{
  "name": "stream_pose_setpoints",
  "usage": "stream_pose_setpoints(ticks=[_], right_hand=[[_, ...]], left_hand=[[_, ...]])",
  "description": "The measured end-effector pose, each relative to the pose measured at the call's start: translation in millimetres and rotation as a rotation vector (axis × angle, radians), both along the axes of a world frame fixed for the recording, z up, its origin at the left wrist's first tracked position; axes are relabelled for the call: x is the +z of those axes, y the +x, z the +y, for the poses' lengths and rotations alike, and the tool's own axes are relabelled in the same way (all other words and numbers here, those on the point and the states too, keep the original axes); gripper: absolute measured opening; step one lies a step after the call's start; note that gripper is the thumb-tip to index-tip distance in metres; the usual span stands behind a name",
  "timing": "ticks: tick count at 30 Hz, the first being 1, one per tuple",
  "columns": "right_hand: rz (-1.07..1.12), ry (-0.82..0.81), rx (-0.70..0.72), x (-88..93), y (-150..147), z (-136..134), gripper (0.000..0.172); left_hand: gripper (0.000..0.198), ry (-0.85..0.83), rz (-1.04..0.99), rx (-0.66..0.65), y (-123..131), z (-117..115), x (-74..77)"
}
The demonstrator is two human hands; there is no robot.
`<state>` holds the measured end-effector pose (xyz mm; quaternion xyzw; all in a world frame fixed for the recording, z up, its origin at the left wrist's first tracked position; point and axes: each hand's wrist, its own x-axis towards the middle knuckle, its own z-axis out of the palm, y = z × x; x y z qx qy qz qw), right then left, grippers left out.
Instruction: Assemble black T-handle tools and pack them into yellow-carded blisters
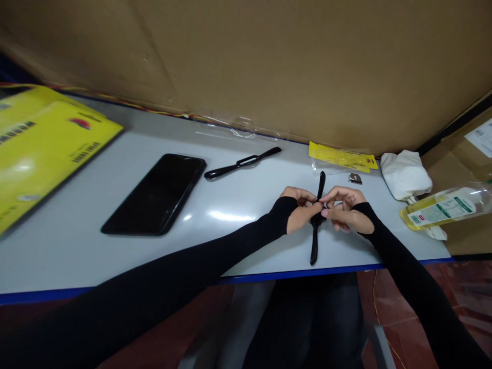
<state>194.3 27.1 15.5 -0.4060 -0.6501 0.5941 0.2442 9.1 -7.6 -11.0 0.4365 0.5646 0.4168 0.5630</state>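
Observation:
A black spokeshave (314, 246) stands out lengthwise between my hands, one handle pointing at the wall and the other at the table's front edge. From its left side my left hand (302, 207) pinches the middle part. Opposite it, my right hand (344, 207) has thumb and fingers closed at the same middle. My fingers hide most of that centre, and any small part there cannot be made out. Farther back lies a second black two-handled tool body (246, 163) with an open slot. A small metal piece (355, 178) rests beyond my right hand.
A black phone-like slab (154, 195) lies left of my hands, with yellow packets (57, 143) at the far left. Yellow-and-clear packaging (342, 156) sits by the cardboard wall. On the right are a white cloth bundle (405, 174) and a tilted bottle of yellow liquid (442, 210).

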Motion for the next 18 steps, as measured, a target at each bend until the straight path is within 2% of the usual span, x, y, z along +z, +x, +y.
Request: stream_pose_setpoints(ticks=[4,11,15,18], right_hand=[[-0.019,0.119,-0.043,-2.6,0.8,-1.8,0.043],[-0.162,0.210,-0.001,-3.7,2.7,-0.3,0.044],[-0.224,0.437,0.014,-11.5,3.7,2.9,0.039],[-0.253,0.542,0.030,-16.8,5.9,4.3,0.032]], left_hand=[[0.013,-0.042,0.005,0.025,-0.2,0.3,7.9],[0.021,-0.099,-0.023,0.046,0.6,-0.3,19.7],[0.025,-0.141,-0.023,0.047,-0.7,-0.5,28.5],[0.026,-0.150,-0.024,0.068,-1.2,-0.2,32.7]])
